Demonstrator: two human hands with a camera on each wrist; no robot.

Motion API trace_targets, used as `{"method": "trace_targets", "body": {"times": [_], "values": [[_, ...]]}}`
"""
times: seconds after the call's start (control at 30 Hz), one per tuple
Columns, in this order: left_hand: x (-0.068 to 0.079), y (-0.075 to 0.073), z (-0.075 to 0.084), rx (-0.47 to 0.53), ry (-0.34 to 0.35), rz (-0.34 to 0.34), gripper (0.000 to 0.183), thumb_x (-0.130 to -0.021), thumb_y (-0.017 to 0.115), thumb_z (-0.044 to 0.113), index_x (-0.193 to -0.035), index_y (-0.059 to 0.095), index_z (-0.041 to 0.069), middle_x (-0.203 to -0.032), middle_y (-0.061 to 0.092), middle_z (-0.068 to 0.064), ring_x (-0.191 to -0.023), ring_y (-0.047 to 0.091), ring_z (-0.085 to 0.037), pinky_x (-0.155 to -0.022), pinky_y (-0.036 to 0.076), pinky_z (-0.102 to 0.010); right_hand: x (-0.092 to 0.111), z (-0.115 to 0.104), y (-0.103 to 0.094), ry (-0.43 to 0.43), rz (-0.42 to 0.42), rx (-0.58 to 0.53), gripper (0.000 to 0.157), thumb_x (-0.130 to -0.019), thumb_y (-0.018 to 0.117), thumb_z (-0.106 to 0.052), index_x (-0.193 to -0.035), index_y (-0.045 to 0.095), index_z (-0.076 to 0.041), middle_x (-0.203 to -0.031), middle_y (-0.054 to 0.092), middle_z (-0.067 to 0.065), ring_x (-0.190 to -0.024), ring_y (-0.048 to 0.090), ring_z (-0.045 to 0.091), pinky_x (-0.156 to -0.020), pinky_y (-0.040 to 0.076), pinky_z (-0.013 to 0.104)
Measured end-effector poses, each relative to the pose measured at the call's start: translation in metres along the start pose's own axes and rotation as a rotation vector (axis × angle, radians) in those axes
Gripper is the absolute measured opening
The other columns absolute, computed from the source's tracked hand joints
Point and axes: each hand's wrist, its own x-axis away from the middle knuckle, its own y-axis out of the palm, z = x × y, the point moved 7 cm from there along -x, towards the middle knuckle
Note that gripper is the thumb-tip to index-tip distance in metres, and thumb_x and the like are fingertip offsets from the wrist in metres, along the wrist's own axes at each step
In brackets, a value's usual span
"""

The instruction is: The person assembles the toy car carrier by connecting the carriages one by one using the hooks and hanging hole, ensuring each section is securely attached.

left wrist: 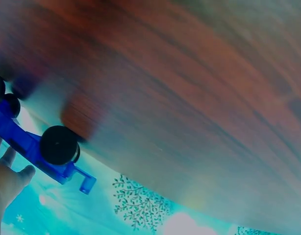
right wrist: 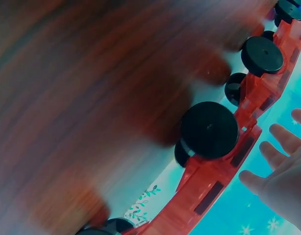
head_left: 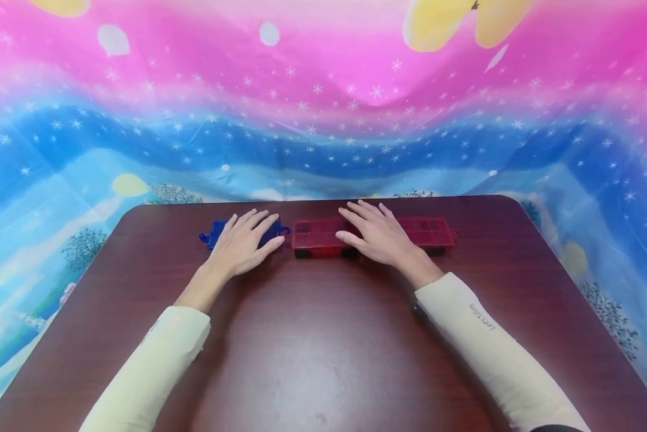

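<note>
A small blue toy wagon base (head_left: pixel 269 234) of clear plastic stands near the table's far edge, with a hook at each end. My left hand (head_left: pixel 244 241) is spread above it, palm down, and covers much of it. Black wheels (left wrist: pixel 59 145) show under the blue plastic in the left wrist view. To the right stands a long red see-through toy wagon base (head_left: pixel 318 234), which looks like two joined pieces in the right wrist view. Over its middle, my right hand (head_left: pixel 379 237) lies with fingers extended. Whether either palm touches the plastic, I cannot tell.
The dark brown wooden table (head_left: pixel 301 336) has rounded far corners. Behind it and at both sides hangs a pink and blue patterned cloth (head_left: pixel 312 108). The blue and red pieces stand in one row along the far edge, a narrow gap apart in the head view.
</note>
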Motion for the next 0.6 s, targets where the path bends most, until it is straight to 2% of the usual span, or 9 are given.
{"method": "trace_targets", "body": {"times": [0.3, 0.6], "values": [[0.008, 0.005, -0.016, -0.012, -0.036, -0.025, 0.073, -0.103, 0.038, 0.064, -0.159, 0.038, 0.017, -0.161, 0.036, -0.014, -0.150, 0.024, -0.039, -0.118, 0.012, -0.064, -0.008, -0.010, 0.006, -0.001, -0.031, -0.024, 0.072, -0.101, 0.044, -0.063, -0.159, 0.037, -0.022, -0.164, 0.032, 0.007, -0.153, 0.022, 0.030, -0.121, 0.010, 0.059], [0.008, 0.004, -0.029, -0.018, -0.058, -0.013, 0.075, -0.103, 0.038, 0.064, -0.159, 0.037, 0.015, -0.162, 0.032, -0.016, -0.151, 0.021, -0.040, -0.118, 0.013, -0.064, -0.019, -0.023, 0.014, -0.013, -0.061, 0.006, 0.073, -0.101, 0.040, -0.066, -0.160, 0.035, -0.024, -0.165, 0.030, 0.004, -0.154, 0.019, 0.028, -0.121, 0.010, 0.058]]}}
